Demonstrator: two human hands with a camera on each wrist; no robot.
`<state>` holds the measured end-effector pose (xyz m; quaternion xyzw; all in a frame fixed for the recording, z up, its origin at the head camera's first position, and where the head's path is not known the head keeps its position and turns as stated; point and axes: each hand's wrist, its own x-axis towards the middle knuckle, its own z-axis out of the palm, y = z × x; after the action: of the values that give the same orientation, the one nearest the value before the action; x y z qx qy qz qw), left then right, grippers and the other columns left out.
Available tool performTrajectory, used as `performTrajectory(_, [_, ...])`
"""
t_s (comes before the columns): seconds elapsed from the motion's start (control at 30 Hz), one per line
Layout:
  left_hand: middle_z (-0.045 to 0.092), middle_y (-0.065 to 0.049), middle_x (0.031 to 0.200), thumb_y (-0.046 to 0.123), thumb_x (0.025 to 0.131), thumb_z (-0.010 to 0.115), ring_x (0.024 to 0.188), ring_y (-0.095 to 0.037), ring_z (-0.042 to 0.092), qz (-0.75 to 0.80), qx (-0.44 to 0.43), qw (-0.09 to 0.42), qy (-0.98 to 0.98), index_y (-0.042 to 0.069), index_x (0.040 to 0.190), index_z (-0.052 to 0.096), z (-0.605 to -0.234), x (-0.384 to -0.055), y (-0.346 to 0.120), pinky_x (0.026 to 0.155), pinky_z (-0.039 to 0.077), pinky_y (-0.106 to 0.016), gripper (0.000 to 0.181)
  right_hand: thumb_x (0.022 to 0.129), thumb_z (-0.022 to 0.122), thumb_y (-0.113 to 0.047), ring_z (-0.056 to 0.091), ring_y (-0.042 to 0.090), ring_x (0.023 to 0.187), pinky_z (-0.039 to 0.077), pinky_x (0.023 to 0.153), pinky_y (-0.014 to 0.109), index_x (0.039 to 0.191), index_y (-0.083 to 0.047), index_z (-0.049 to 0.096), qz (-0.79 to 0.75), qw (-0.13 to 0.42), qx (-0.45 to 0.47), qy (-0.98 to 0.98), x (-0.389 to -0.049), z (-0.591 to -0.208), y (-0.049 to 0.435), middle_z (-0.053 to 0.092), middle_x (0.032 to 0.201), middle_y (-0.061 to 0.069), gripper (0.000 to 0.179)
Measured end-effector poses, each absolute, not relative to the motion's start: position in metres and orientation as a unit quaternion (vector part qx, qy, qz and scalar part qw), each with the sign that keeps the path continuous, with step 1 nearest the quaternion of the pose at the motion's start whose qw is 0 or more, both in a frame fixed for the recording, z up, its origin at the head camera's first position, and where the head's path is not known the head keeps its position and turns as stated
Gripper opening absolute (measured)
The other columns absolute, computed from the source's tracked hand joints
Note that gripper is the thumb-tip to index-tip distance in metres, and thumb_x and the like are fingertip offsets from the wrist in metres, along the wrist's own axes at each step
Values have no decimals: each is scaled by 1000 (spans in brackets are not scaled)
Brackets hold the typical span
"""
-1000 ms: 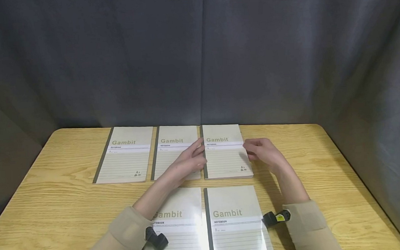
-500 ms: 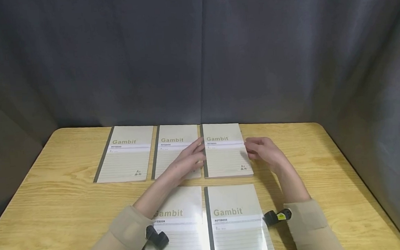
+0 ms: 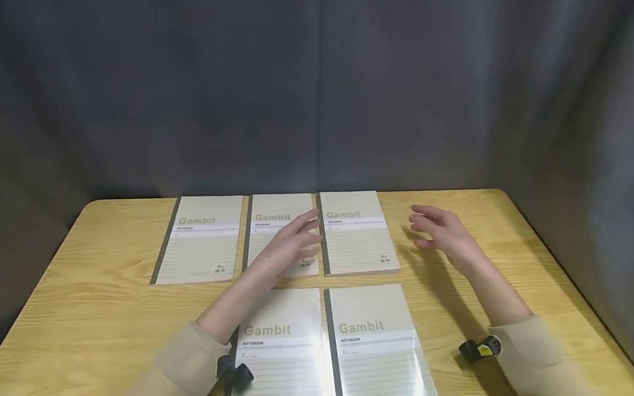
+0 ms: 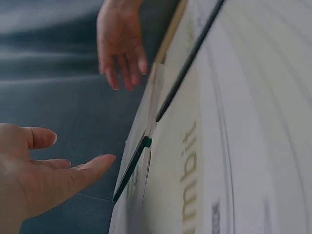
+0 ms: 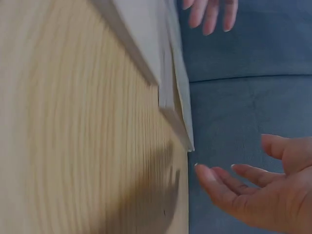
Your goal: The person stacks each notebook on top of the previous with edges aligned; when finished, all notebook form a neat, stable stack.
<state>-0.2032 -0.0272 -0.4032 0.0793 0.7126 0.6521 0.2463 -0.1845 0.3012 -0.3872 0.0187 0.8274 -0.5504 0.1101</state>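
Note:
In the head view a white Gambit notebook with a dark spine lies flat at the right end of the back row. My left hand is beside its spine, over the middle back notebook, fingers loosely extended and holding nothing. To the right of the same notebook, my right hand hovers above the wood, fingers relaxed and apart from the cover. In the left wrist view the left hand shows spread fingers; the right wrist view shows the right hand likewise holding nothing.
Another notebook lies at the back row's left end. Two more, the front left notebook and front right notebook, lie nearer me. The wooden table ends at a dark curtain.
My right hand has moved right, away from the back right notebook's edge. The left hand has drawn slightly off its spine. The notebooks keep their arrangement, while the view has shifted slightly.

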Motion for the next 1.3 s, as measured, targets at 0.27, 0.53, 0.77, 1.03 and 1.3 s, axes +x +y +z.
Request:
performTrajectory(0.27, [40, -13, 165, 24, 101, 47, 141, -37, 54, 576, 103, 270, 764, 19, 164, 26, -397, -180, -39, 119, 46, -51, 67, 110, 44, -43, 43, 45, 144, 62, 96, 30, 161, 1, 26, -535, 139, -12, 834, -167, -386, 315, 39, 158, 31, 70])
performTrajectory(0.53, [47, -12, 161, 35, 105, 48, 134, -37, 61, 528, 122, 300, 785, 19, 161, 37, -400, -142, -46, 121, 43, -51, 59, 110, 43, -44, 31, 49, 150, 61, 100, 43, 161, 2, 23, -554, 189, -1, 811, -131, -390, 303, 32, 161, 34, 72])
performTrajectory(0.77, [47, -19, 159, 32, 102, 51, 126, -35, 67, 535, 124, 319, 773, 14, 159, 39, -401, -122, -48, 118, 47, -53, 62, 111, 42, -43, 27, 51, 152, 59, 103, 51, 162, 2, 19, -579, 239, 18, 779, -107, -390, 290, 29, 162, 33, 72])
performTrajectory(1.03, [63, -19, 144, 32, 105, 47, 123, -31, 70, 552, 84, 329, 762, 8, 155, 46, -400, -114, -45, 118, 46, -54, 55, 109, 45, -41, 45, 42, 141, 61, 99, 50, 159, 5, 20, -588, 285, 66, 754, -90, -388, 278, 32, 159, 33, 73])
performTrajectory(1.3, [54, -24, 152, 25, 106, 48, 128, -35, 66, 589, 58, 330, 736, -2, 152, 46, -401, -113, -41, 104, 60, -43, 53, 107, 51, -36, 55, 30, 125, 62, 97, 48, 154, 11, 30, -582, 288, 102, 753, -85, -385, 270, 47, 144, 27, 70])
